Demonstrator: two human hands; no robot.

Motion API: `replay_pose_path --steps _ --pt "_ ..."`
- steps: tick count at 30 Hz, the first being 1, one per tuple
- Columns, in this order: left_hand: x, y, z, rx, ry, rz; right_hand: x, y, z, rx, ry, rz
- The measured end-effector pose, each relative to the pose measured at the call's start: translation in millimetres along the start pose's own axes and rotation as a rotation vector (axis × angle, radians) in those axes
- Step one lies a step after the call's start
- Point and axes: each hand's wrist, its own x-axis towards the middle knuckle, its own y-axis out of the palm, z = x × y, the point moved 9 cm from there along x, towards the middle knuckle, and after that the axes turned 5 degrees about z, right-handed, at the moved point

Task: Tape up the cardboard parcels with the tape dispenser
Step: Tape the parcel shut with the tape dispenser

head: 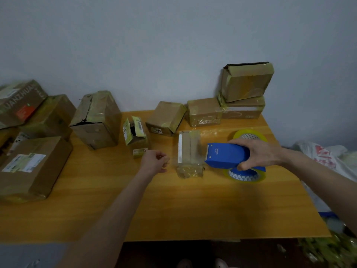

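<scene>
Right hand, clamped round the dispenser, should press tape flat along the parcel just left, while the left hand, curled on I cannot tell what, steadies it.

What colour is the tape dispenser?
Blue; the tape dispenser shows plainly in the head view, gripped by the right hand.

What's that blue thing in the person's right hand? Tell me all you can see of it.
It is a tape dispenser: a blue plastic shell with small white lettering. A yellowish tape roll with a blue-white core sits under it. The right hand grips it from above, just right of a small parcel.
</scene>
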Motion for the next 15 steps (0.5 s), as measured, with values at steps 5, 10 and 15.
replay_pose_path --steps 5,10,15 --pt "4.3 13.3 6.2 0.028 0.000 -0.013 5.9 4.1 -16.4 -0.119 0.077 0.019" --pt "11.1 18.8 15.6 0.043 -0.028 -0.029 15.0 7.6 -21.3 -0.136 0.086 0.042" --pt "17.2 21.2 24.2 0.064 -0.054 -0.035 27.5 16.0 -25.4 -0.121 0.097 0.081"
